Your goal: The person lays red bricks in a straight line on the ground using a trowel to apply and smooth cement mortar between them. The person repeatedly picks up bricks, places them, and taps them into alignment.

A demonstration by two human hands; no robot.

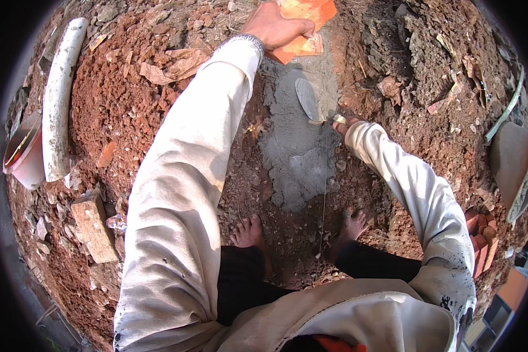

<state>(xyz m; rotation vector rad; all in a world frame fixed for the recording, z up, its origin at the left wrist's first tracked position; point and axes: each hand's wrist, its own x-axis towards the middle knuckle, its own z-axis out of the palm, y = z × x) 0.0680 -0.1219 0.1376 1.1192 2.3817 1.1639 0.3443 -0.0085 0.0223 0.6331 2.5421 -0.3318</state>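
Mortar (290,144), left hand (277,27) gripping brick (308,10), right hand (342,124) gripping trowel (305,95) (white pipe (63,100), bucket (31,167) leftward)

Rough red soil (111,111) spreads wide across the frame, and down its upper middle runs a strip of grey mortar (294,173), a white pipe (63,100) lying upper left, a tan block (94,229) lower left, red bricks (481,246) bunched lower right!

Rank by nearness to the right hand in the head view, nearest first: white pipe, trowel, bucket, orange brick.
1. Trowel: in the right hand.
2. Orange brick: ahead, at the left hand.
3. White pipe: left.
4. Bucket: beyond the pipe.
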